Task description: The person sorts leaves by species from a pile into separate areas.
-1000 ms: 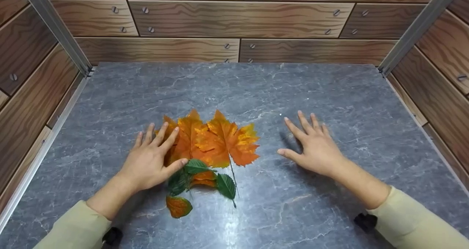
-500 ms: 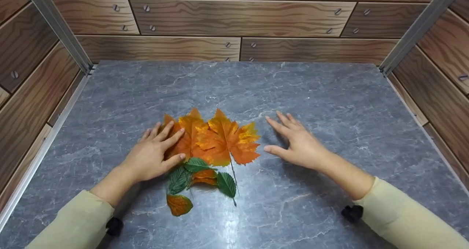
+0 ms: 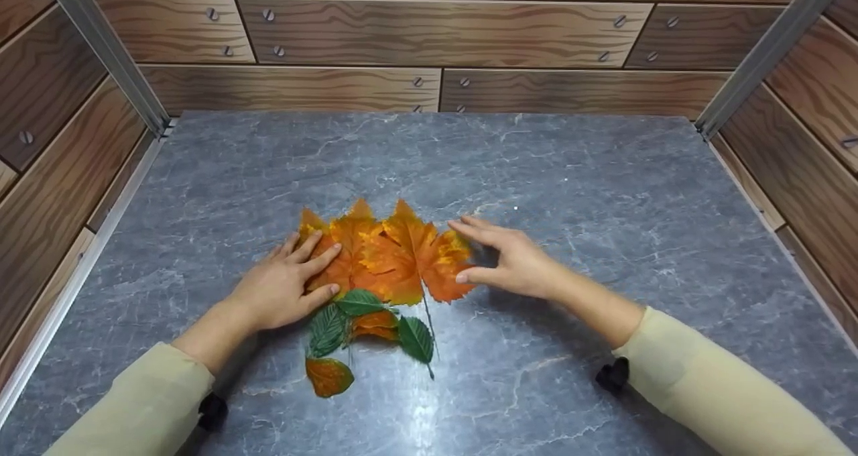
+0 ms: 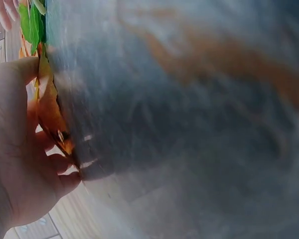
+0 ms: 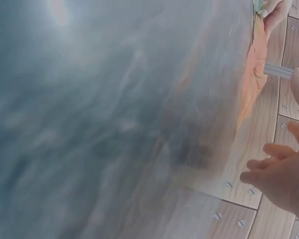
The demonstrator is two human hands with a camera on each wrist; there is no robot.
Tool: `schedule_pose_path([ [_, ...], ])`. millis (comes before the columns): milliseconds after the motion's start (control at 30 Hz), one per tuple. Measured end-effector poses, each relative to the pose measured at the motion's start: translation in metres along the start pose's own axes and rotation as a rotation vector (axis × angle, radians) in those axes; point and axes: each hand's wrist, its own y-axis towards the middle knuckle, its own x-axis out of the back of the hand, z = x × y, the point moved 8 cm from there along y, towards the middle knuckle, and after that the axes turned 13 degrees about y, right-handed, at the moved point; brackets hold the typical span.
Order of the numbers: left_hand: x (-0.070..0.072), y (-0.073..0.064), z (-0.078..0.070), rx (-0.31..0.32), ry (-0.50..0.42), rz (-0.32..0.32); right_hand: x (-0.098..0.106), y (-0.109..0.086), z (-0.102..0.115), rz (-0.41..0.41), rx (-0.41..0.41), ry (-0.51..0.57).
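Several orange and yellow artificial maple leaves (image 3: pixel 399 265) lie overlapping on the grey marbled table. Below them are green leaves (image 3: pixel 415 340), a thin dark stem, and a small orange-green leaf (image 3: pixel 329 377) nearest the front. My left hand (image 3: pixel 278 288) rests over the left end of the maple leaves, fingers spread; the left wrist view shows its fingertips along the leaf (image 4: pixel 52 107). At the cluster's right end is my right hand (image 3: pixel 523 258), thumb apart from its extended fingers, overlapping the leaf edge in the head view. In the right wrist view its fingers grip nothing.
The grey marbled table (image 3: pixel 637 174) extends around the leaves on every side. Wood-patterned panels (image 3: pixel 442 33) stand behind it and at both sides, with metal posts (image 3: pixel 764 53) at the back corners. Black wrist straps (image 3: pixel 613 374) show at the sleeves.
My right hand has moved left across the table, up to the right edge of the maple leaves. My left hand has shifted slightly right over the leaves.
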Motion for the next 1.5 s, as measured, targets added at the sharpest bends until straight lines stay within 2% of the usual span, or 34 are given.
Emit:
schedule_pose_path([
  [167,0.000,0.001,0.000,0.000,0.016,0.020,-0.004,0.014,-0.003,0.002,0.004,0.082],
  [367,0.000,0.000,0.000,0.000,0.027,0.025,-0.005,0.025,-0.011,-0.037,-0.034,0.134],
  [533,-0.002,0.000,0.000,-0.004,0.037,0.019,-0.010,0.032,-0.016,-0.025,-0.044,0.155],
  [933,-0.002,-0.001,-0.001,-0.005,0.037,0.020,-0.021,0.038,-0.026,0.053,-0.109,0.051],
  [1267,-0.001,0.001,-0.001,-0.013,0.054,0.006,-0.022,0.038,-0.026,0.062,-0.094,0.033],
  [1500,-0.002,0.001,0.000,-0.007,0.034,0.018,-0.020,0.038,-0.021,0.051,-0.046,0.081],
])
